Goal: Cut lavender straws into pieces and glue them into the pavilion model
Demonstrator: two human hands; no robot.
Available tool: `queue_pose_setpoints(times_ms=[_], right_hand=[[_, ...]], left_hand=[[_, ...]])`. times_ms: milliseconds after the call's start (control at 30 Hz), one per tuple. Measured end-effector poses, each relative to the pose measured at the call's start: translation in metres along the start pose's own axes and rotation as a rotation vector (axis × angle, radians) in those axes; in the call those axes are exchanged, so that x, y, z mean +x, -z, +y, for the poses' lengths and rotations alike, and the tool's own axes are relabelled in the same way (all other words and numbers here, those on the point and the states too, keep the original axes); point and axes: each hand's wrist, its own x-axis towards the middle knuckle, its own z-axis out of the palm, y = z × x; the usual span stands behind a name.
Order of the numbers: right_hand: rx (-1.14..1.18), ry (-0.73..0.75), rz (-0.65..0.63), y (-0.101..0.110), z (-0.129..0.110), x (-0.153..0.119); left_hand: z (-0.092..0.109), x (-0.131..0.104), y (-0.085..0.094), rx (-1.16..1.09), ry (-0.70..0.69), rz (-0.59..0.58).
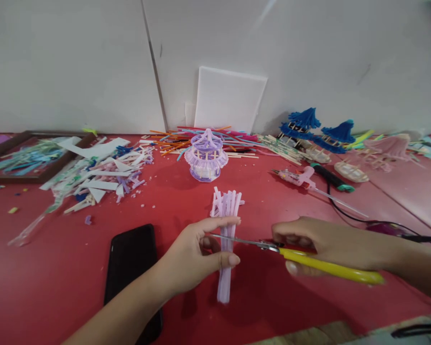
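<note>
My left hand (192,254) is closed round a bundle of lavender pipe cleaners (224,286), thumb and fingers on both sides of it, the strands running away from me over the table. In my right hand (323,242) is a pair of scissors (330,269) with yellow handles. Their metal blades lie across the bundle, between the fingers and thumb of my left hand; whether they grip the strands is unclear. Short lavender pieces (215,207) lie just beyond the bundle. A small lavender pavilion model (206,158) stands farther back.
A black phone (131,261) lies left of my hands. Scraps (107,175) and a brown frame (39,178) occupy the left side. Along the wall are coloured pipe cleaners (172,139) and a white sheet (230,98). A pink glue gun (298,177) and blue models (303,122) sit right.
</note>
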Motion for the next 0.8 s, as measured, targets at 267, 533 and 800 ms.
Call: queue_pose_setpoints(times_ms=[267, 533, 800], right_hand=[[-0.062, -0.025, -0.019, 0.0, 0.003, 0.002], [-0.026, 0.026, -0.051, -0.001, 0.006, 0.009], [-0.009, -0.028, -0.048, 0.001, -0.001, 0.011]], left_hand=[[-0.001, -0.002, 0.0, -0.025, 0.004, -0.028], [-0.001, 0.0, 0.001, -0.009, 0.016, -0.061], [0.0, 0.0, 0.002, -0.022, 0.006, -0.05]])
